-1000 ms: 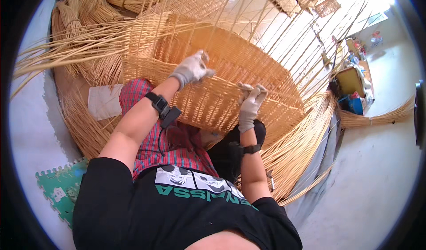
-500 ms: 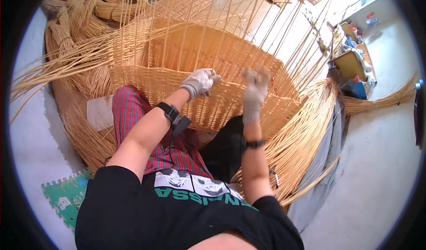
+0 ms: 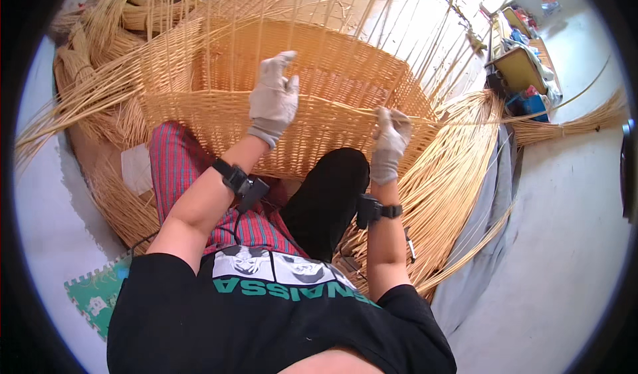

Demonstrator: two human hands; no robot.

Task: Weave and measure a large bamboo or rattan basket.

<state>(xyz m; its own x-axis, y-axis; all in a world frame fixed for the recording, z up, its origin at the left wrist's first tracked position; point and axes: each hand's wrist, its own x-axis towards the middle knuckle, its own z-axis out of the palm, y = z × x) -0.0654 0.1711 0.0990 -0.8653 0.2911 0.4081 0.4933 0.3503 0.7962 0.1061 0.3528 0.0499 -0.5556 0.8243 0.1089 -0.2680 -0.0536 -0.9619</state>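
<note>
One long, box-shaped wicker basket (image 3: pixel 325 135) lies across the person's front, just beyond the two knees. Its long axis runs left to right, the right end set slightly lower in view, and its open top faces up. Many thin stakes (image 3: pixel 208 52) rise from its sides, too many and too overlapped to count. A thick spray of rods (image 3: pixel 86 101) reaches out past its left end.

Two hands, each in a pale glove, are at the near side. The left hand (image 3: pixel 272 101) is raised in front of the near rim, left of the middle, thumb and fingers apart with a gap between; whether it touches a stake cannot be told. The right hand (image 3: pixel 391 141) is closed at the near rim towards the right end, its fingers narrow around a strand (image 3: pixel 505 119) that trails off to the right.

Each of the two wrists wears one black strap. To the right of the basket spreads one large heap of loose rods (image 3: pixel 438 201); beyond it, one tied bundle (image 3: pixel 571 131) lies by the wall. One green mat (image 3: pixel 96 297) shows at lower left.
</note>
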